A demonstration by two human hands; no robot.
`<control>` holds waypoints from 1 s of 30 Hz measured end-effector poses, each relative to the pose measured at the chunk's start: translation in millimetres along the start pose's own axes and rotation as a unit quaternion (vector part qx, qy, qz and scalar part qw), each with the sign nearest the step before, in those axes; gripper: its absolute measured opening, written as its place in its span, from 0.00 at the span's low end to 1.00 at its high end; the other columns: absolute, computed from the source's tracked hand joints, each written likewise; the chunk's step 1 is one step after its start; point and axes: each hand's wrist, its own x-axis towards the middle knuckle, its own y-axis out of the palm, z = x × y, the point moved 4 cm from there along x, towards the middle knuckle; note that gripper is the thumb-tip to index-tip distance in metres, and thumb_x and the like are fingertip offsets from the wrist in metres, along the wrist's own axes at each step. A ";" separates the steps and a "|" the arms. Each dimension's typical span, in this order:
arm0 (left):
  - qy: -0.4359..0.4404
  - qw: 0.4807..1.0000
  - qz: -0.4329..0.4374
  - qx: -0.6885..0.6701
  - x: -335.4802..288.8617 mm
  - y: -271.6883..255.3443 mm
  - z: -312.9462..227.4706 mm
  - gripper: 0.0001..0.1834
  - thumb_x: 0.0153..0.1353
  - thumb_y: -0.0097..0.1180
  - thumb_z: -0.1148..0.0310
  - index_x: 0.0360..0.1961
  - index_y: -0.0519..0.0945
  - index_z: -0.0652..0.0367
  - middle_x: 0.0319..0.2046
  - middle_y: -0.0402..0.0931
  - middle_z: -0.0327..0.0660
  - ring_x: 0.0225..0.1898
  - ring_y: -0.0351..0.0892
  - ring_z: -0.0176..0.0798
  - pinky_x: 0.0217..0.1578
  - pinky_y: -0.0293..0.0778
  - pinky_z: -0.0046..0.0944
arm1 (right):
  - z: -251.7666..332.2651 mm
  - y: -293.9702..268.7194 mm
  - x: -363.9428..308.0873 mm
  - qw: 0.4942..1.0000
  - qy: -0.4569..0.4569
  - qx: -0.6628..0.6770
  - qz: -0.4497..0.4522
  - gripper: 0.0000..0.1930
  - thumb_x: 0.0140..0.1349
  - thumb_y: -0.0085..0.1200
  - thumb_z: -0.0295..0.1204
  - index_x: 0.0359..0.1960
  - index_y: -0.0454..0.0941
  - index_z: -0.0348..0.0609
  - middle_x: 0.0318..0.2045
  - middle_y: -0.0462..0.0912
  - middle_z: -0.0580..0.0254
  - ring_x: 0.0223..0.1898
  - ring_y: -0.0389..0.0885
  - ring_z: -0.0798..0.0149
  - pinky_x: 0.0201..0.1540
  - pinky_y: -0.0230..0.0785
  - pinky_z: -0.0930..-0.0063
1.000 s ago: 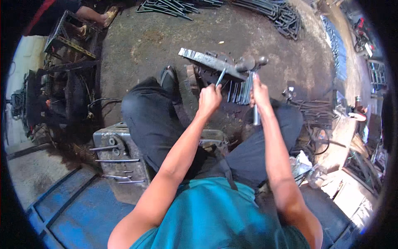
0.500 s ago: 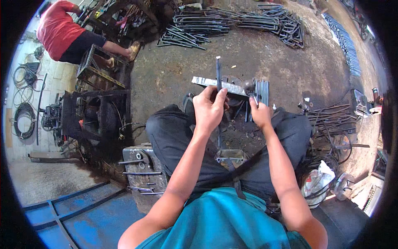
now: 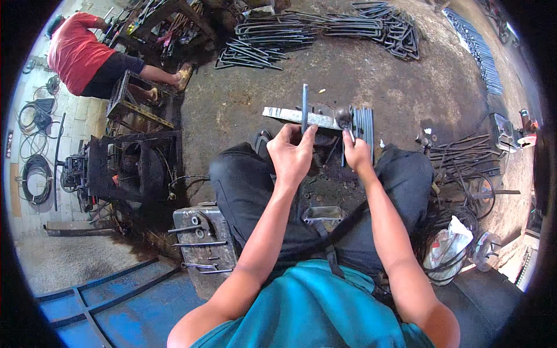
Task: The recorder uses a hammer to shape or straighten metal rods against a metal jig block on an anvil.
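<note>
In front of my lap, my left hand (image 3: 292, 152) is closed around a dark metal rod (image 3: 305, 104), pinched between thumb and fingers. The rod's upper part stands up past a pale flat metal bar (image 3: 275, 112), which lies crosswise beyond my hands. My right hand (image 3: 358, 153) is closed on what looks like a hammer (image 3: 344, 118); its rounded head is by the bar's right end and the fingers cover most of the handle. Beside that hand, a row of straight grey rods (image 3: 365, 129) lies close together.
Bent rods (image 3: 278, 35) are piled on the far floor. At left, a person in a red shirt (image 3: 81, 52) bends over a bench. A metal block (image 3: 203, 249) with small tools stands by my left knee; dark rods (image 3: 464, 153) and a white sack (image 3: 449, 246) lie at right.
The rod has tilted: its lower length, which showed below my left hand, no longer shows there. My right hand and the hammer have shifted slightly up and left.
</note>
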 end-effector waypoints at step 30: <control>-0.408 0.824 0.222 -0.323 5.3 51.1 122.0 0.17 0.70 0.48 0.54 0.26 0.69 0.52 0.14 0.56 0.26 0.12 0.52 0.26 0.17 0.51 0.31 | -3.8 0.7 -4.6 0.970 0.127 0.172 0.119 0.36 0.63 0.48 0.63 0.16 0.71 0.37 0.14 0.76 0.54 0.15 0.78 0.56 0.19 0.67 0.62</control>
